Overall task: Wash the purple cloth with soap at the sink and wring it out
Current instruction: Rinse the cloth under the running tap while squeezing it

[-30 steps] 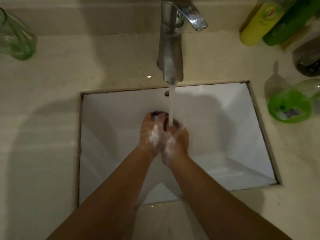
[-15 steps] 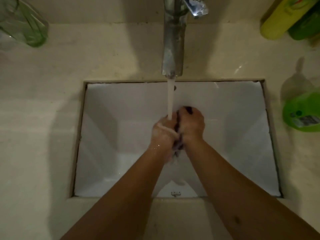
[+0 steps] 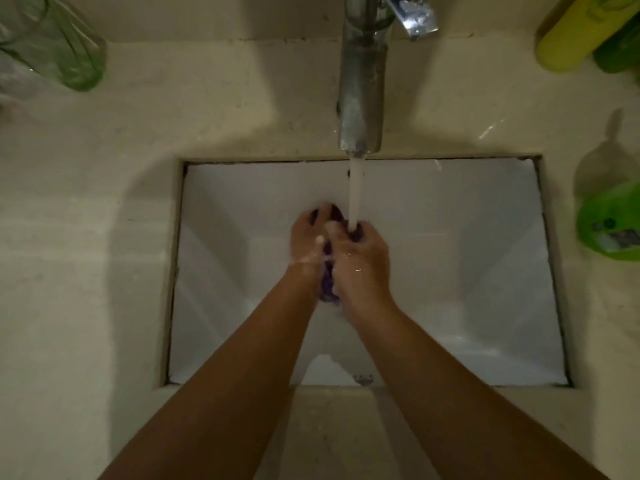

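Sink (image 3: 450, 258), white and rectangular, is set into the pale counter (image 3: 86, 271), and both forearms reach in over its near edge to meet at the middle of the basin. Faucet (image 3: 362, 81) stands at the far edge with water (image 3: 355, 192) running straight down onto the knuckles of the right hand (image 3: 362, 258).

Against half a second ago, the stream now lands where the right hand's fingers clench the top of the cloth, where before it struck the left hand's side. A second ago both hands carried thick white suds; now only thin streaks cling to the left hand (image 3: 308, 237). In my judgement that means the soaping is giving way to rinsing, with wringing not yet begun.

The purple cloth (image 3: 327, 289) is bunched between the two palms above the centre of the sink, showing as a dark sliver at the fingertips and a purple fold by the wrists. Both hands are curled round it, pressed together; the light is dim, so whether they are twisting or merely rubbing is probably not decidable here.

A green bottle (image 3: 609, 226) lies on the counter beyond the sink's right edge.
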